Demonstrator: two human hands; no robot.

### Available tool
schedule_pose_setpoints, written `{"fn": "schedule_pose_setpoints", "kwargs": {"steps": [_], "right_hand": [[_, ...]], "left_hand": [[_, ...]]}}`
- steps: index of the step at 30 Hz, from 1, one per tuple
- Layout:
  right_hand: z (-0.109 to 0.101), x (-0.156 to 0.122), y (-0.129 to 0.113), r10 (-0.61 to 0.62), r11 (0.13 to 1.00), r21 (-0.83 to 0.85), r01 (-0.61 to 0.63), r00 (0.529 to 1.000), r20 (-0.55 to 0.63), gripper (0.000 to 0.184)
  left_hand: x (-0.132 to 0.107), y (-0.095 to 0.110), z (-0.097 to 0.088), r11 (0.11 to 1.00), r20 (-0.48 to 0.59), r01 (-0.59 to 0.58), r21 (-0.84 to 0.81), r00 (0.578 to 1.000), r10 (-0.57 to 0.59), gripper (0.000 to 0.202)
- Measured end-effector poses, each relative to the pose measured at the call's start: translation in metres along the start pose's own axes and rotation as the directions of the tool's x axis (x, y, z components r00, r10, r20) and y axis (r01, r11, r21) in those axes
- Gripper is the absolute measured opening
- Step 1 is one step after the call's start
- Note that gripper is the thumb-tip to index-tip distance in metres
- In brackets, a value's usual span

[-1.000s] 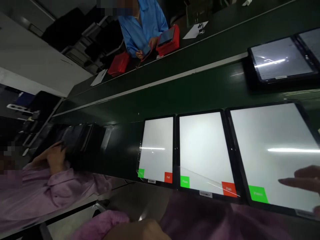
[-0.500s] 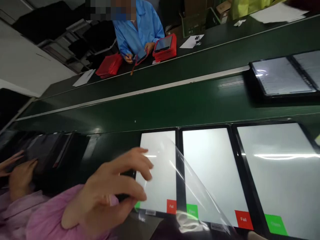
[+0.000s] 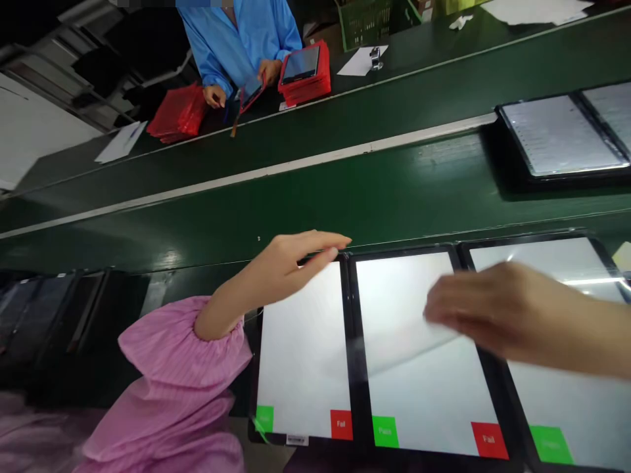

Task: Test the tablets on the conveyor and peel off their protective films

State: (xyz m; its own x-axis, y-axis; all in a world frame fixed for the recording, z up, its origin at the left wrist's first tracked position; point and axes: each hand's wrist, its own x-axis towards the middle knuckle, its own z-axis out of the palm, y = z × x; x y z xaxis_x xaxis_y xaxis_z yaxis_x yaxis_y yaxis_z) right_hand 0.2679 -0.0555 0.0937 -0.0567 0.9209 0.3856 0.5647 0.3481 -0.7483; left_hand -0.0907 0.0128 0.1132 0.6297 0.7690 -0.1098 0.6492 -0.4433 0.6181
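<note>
Right hand [image 3: 507,309]: fingers curled together, blurred; reads as a pinch on the clear film [image 3: 419,341], whose edge runs from the fingertips down-left over the middle tablet [image 3: 419,410]. Left hand [image 3: 290,266]: fingers straight, thumb close beneath, over the top of the left tablet [image 3: 305,355]. Can't tell if it grips film too. Right tablet [image 3: 586,414] is partly under the right hand and forearm.

Handling, my guess: film is near weightless, floppy, slick, creases easily. Take it by edges or corners, one hand per end, keep it taut. Tablets heavier, stiff, slippery glass, fragile; hold by the black sides.

Counts: film, 1 made out. Lit tablets below the hands, 3. Green patches [image 3: 384,431], 3; red patches [image 3: 341,424], 2 in view. Beyond the right hand: 2 tablets [image 3: 562,135] side by side. Beyond the left hand: 1 person in blue [image 3: 241,39], 2 red piles [image 3: 180,115]. Left of left hand: dark stack [image 3: 42,309], count unclear.
</note>
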Motion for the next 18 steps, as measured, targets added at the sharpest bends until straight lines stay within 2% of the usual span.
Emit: {"fn": "schedule_pose_setpoints", "kwargs": {"steps": [2,5,7,13,18], "right_hand": [[-0.017,0.033,0.026,0.014,1.0,-0.003,-0.014,1.0,-0.003,0.044],[-0.033,0.063,0.042,0.04,0.999,-0.023,-0.04,0.999,-0.036,0.042],[-0.032,0.073,0.034,0.05,0.998,-0.036,-0.051,0.998,-0.045,0.042],[-0.006,0.092,-0.02,0.052,0.998,-0.03,-0.053,0.998,-0.039,0.044],[-0.005,0.098,-0.033,0.058,0.998,0.034,-0.056,0.997,-0.044,0.053]], "left_hand": [[-0.002,-0.009,-0.005,0.993,-0.07,0.116,0.002,0.991,-0.115,0.05],[-0.009,-0.017,-0.003,0.979,0.005,0.202,0.012,0.979,-0.202,0.053],[-0.011,-0.019,0.002,0.977,0.029,0.213,-0.005,0.977,-0.213,0.054],[-0.007,-0.019,0.01,0.979,-0.03,0.191,-0.078,0.981,-0.193,0.046],[-0.002,-0.02,0.012,0.995,-0.119,0.096,-0.023,0.988,-0.098,0.04]]}}
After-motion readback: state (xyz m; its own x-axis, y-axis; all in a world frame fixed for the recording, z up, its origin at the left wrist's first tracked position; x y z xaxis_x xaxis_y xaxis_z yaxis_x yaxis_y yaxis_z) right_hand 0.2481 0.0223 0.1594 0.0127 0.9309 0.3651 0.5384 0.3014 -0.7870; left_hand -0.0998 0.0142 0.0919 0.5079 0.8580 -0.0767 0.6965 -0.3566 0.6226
